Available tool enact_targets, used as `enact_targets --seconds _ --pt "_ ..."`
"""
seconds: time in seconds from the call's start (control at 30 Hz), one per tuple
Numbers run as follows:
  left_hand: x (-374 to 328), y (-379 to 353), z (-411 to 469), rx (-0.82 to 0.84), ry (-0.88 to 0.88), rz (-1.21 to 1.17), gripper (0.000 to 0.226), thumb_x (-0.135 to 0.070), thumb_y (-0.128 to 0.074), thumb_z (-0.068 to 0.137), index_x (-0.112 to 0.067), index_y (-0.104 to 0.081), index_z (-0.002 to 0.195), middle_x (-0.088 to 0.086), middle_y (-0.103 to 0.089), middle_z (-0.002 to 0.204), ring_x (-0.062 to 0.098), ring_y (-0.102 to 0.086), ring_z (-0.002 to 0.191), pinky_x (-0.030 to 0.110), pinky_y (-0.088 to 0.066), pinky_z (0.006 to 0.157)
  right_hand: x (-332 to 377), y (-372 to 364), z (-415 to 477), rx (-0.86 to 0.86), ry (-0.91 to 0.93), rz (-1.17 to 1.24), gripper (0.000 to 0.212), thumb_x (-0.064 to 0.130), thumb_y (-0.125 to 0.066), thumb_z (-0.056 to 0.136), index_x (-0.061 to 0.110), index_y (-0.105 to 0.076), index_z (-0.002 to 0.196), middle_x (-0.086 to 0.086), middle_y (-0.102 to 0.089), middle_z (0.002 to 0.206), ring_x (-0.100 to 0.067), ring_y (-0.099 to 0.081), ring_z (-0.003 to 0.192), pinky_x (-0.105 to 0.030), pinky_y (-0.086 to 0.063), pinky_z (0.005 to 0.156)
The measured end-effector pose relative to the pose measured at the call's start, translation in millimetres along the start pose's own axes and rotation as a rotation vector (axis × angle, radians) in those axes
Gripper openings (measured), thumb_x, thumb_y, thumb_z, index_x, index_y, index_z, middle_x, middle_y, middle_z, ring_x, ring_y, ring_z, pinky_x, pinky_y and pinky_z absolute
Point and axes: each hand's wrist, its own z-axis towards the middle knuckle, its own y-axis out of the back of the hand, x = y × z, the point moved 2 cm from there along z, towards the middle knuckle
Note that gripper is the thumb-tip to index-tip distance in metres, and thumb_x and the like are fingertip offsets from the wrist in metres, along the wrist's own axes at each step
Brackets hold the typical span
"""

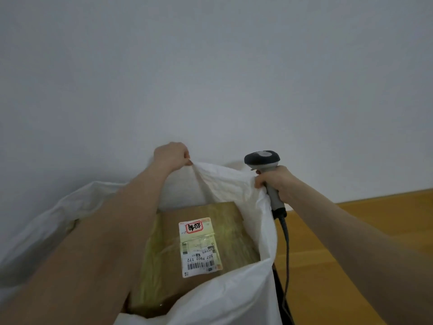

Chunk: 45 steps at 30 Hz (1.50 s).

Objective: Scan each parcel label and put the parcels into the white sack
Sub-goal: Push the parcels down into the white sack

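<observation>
1. Left hand (172, 156) pinches the far rim of the white sack (234, 181), fingers clenched on the fabric, likely to keep the mouth open.
2. Right hand (276, 181) grips the barcode scanner (263, 160) handle and also catches the sack rim.
3. Cardboard parcel (199, 249) lies inside the sack, shipping label (199, 248) up.
4. Sack stands on the wooden floor (351, 231) against the wall.
</observation>
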Motion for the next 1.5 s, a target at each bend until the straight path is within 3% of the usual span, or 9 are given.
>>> enact_targets --seconds 0.1,0.3,0.4,0.5,0.73,1.0,1.13,1.27,1.5 --pt "8.4 -1.2 -9.5 0.014 -0.053 -0.111 0.032 -0.038 -0.066 0.084 -0.023 -0.062 0.113 0.003 -0.057 0.122 0.023 -0.053 0.113 0.036 -0.044 0.093 7.9 -0.1 -7.9 -0.007 0.102 -0.031 0.018 -0.010 -0.062 0.073 0.005 -0.061 0.083 -0.011 -0.056 0.077 -0.024 -0.053 0.069 -0.032 -0.045 0.064" --pt "97.8 -40.2 -18.9 0.316 0.136 0.120 0.105 -0.059 -0.071 0.073 -0.023 -0.012 0.152 0.011 -0.029 0.153 0.033 -0.034 0.136 0.051 -0.031 0.109 -2.3 -9.9 -13.9 -0.018 0.102 -0.177 0.015 -0.006 -0.060 0.073 0.006 -0.051 0.078 -0.009 -0.048 0.068 -0.022 -0.049 0.065 -0.031 -0.042 0.061" --pt "110.1 -57.5 -23.1 0.423 0.130 0.091 0.093 -0.052 -0.062 0.085 -0.020 -0.007 0.153 0.008 -0.022 0.158 0.028 -0.029 0.141 0.048 -0.027 0.113 -2.1 -15.0 -13.5 -0.064 0.135 -0.197 0.019 -0.005 -0.061 0.072 0.009 -0.047 0.071 -0.006 -0.046 0.065 -0.021 -0.046 0.065 -0.028 -0.039 0.058" --pt "92.8 -70.9 -27.7 0.372 0.055 0.081 0.062 -0.043 -0.061 0.088 -0.016 -0.042 0.141 0.008 -0.046 0.144 0.026 -0.047 0.127 0.042 -0.039 0.105 -4.5 -19.5 -12.4 -0.076 0.142 -0.215 0.019 -0.003 -0.064 0.073 0.009 -0.049 0.073 -0.006 -0.049 0.069 -0.021 -0.049 0.068 -0.031 -0.043 0.063" --pt "72.6 10.0 -26.7 -0.266 0.254 -0.028 0.020 -0.030 -0.059 0.091 -0.016 -0.070 0.100 0.010 -0.066 0.109 0.029 -0.062 0.102 0.030 -0.041 0.074 2.6 -23.6 -11.9 -0.224 0.187 -0.188 0.015 0.003 -0.061 0.076 0.012 -0.049 0.077 -0.004 -0.051 0.070 -0.021 -0.050 0.064 -0.028 -0.040 0.055" --pt "74.4 30.3 -58.8 -0.307 0.362 -0.232 0.023 -0.021 -0.057 0.092 -0.016 -0.064 0.113 0.010 -0.061 0.121 0.030 -0.057 0.111 0.036 -0.045 0.088 12.4 -25.9 -22.9 -0.235 0.251 -0.208 0.015 0.006 -0.059 0.078 0.011 -0.052 0.091 -0.003 -0.051 0.071 -0.023 -0.051 0.068 -0.027 -0.036 0.055" --pt "67.3 35.5 -101.8 -0.134 0.299 -0.325 0.054 -0.024 -0.068 0.086 -0.013 -0.046 0.135 0.013 -0.048 0.135 0.029 -0.051 0.120 0.039 -0.043 0.099 -1.3 -22.7 -41.1 -0.099 0.268 -0.217 0.015 0.010 -0.064 0.079 0.011 -0.053 0.090 -0.003 -0.053 0.075 -0.025 -0.054 0.076 -0.028 -0.038 0.058" --pt "50.9 28.1 -162.5 -0.038 0.238 -0.257 0.040 -0.026 -0.069 0.085 -0.014 -0.061 0.123 0.008 -0.053 0.133 0.024 -0.050 0.120 0.034 -0.040 0.097 -22.3 -11.8 -64.8 0.015 0.276 -0.218 0.018 0.014 -0.067 0.081 0.008 -0.057 0.095 -0.009 -0.058 0.089 -0.027 -0.057 0.085 -0.031 -0.043 0.065" --pt "33.0 22.3 -268.4 -0.121 0.628 -0.026 0.068 -0.049 -0.061 0.086 -0.015 -0.038 0.140 0.017 -0.038 0.143 0.035 -0.037 0.130 0.049 -0.036 0.103 -46.5 6.6 -114.5 0.114 0.257 -0.224 0.039 0.029 -0.072 0.080 0.009 -0.058 0.111 -0.009 -0.064 0.101 -0.029 -0.062 0.098 -0.040 -0.053 0.085"
